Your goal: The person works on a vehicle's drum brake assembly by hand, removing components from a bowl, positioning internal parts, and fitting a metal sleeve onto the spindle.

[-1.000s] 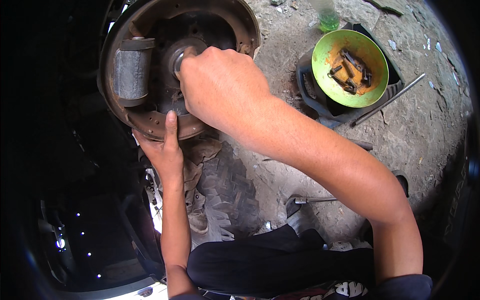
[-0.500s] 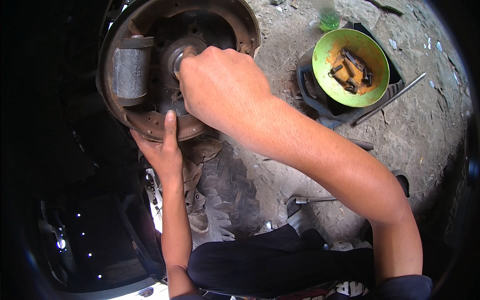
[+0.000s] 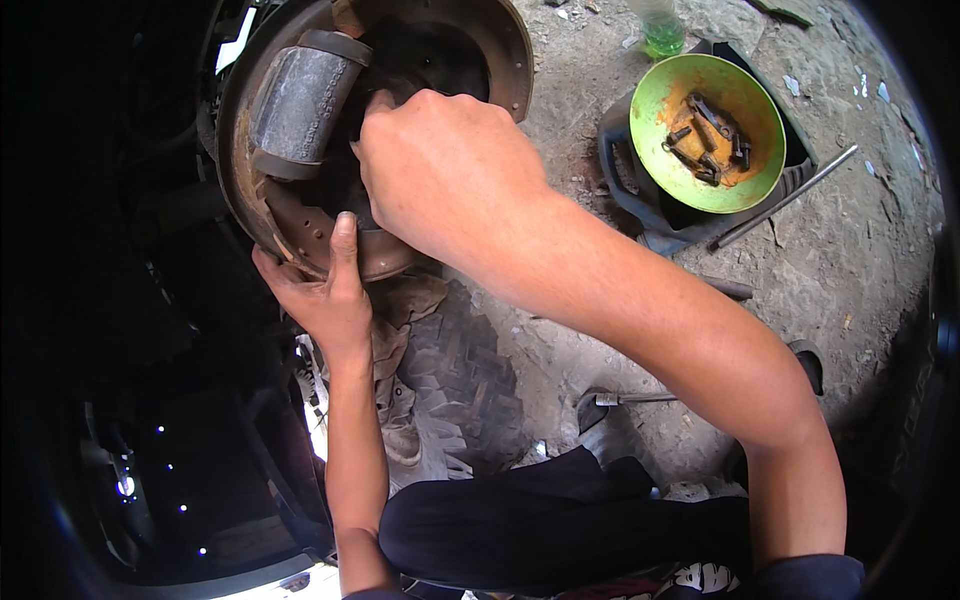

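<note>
A rusty round metal brake assembly [image 3: 510, 60] fills the upper left, with a grey cylindrical part [image 3: 298, 105] mounted on its left side. My left hand [image 3: 325, 305] grips the lower rim, thumb on the front face and fingers wrapped behind it. My right hand [image 3: 445, 160] is curled over the centre of the assembly, fingertips hidden, so what it holds there cannot be made out.
A green bowl [image 3: 655, 110] of dark bolts sits on a dark container [image 3: 630, 205] at upper right, beside a metal rod [image 3: 785, 197] and green bottle [image 3: 662, 30]. Another tool [image 3: 635, 398] lies lower on the rough ground. A worn tire tread [image 3: 460, 380] is below the assembly.
The brake assembly has turned clockwise and shifted slightly right and up; its grey cylinder now tilts. Both hands have moved slightly with it, keeping their holds.
</note>
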Motion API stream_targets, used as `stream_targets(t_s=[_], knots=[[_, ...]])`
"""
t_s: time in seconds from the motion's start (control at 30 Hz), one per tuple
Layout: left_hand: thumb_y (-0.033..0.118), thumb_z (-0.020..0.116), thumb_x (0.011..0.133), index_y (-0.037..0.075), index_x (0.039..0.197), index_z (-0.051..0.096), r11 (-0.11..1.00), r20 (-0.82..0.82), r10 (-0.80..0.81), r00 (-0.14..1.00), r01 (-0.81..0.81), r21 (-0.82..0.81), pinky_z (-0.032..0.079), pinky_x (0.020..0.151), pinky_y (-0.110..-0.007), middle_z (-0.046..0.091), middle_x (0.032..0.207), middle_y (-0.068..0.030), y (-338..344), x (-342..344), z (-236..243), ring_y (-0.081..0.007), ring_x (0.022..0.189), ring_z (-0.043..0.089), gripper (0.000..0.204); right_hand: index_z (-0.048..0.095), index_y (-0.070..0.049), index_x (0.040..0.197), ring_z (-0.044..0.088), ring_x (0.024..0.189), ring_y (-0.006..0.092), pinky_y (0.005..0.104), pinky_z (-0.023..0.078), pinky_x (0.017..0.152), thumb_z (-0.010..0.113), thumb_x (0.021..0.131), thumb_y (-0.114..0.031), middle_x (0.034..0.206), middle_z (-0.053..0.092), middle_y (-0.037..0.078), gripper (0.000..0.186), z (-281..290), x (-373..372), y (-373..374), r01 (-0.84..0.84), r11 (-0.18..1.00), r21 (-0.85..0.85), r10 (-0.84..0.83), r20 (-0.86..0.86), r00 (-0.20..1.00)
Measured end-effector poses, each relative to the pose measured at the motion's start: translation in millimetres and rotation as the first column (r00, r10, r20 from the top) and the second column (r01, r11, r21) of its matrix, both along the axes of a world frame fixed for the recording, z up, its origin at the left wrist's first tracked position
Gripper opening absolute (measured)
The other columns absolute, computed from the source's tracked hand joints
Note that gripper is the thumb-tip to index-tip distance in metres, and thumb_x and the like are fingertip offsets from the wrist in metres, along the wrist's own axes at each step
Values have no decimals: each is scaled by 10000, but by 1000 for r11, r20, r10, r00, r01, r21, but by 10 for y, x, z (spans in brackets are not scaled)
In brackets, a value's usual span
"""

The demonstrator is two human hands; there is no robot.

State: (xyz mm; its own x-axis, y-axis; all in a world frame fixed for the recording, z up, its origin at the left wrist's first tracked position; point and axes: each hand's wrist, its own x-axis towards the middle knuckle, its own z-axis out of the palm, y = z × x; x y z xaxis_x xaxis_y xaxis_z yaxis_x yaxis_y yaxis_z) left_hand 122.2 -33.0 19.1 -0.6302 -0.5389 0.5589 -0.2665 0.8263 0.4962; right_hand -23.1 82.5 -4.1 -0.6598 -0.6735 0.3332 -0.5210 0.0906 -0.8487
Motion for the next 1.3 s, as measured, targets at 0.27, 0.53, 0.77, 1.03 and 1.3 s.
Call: stream_targets(t_s=[0.27,0.53,0.77,1.03,1.3], knots=[[160,768,891,-57,1302,479,999,-126,-24,992,27,23,444,979,-347,582,1234,-153,10,-32,-135,-206,1095,567,547,725,54,933,738,848,341,401,609,740,740,750,-189,910,715,202,305,-43,1,-22,15,997,-73,-11,53,999],[144,761,900,-48,1324,444,997,-140,-41,989,50,63,448,976,-339,569,1232,-142,-49,-13,-167,-188,1105,555,563,608,125,1035,685,794,478,498,572,752,665,853,-242,752,665,309,413,-113,-61,21,-36,983,-182,61,131,989],[113,778,881,-28,1324,450,995,-174,-46,984,60,79,442,979,-340,573,1223,-129,-66,4,-204,-186,1093,558,569,578,109,1206,681,939,455,451,552,841,707,833,-265,915,684,320,544,-241,-117,49,-100,933,-346,212,303,929],[106,776,879,-34,1323,445,993,-190,-21,981,42,106,434,1001,-340,565,1257,-141,-24,-15,-186,-196,1133,556,572,591,88,1197,680,1027,419,419,536,920,715,806,-162,1028,698,294,480,-130,-17,-66,58,948,-313,108,488,866],[111,768,891,-31,1333,409,991,-161,-27,987,47,126,427,1013,-338,554,1265,-137,12,-6,-121,-197,1141,550,587,598,76,1197,686,1024,406,415,538,928,720,797,-161,1036,699,289,481,-107,-15,-61,69,951,-301,87,476,875]])
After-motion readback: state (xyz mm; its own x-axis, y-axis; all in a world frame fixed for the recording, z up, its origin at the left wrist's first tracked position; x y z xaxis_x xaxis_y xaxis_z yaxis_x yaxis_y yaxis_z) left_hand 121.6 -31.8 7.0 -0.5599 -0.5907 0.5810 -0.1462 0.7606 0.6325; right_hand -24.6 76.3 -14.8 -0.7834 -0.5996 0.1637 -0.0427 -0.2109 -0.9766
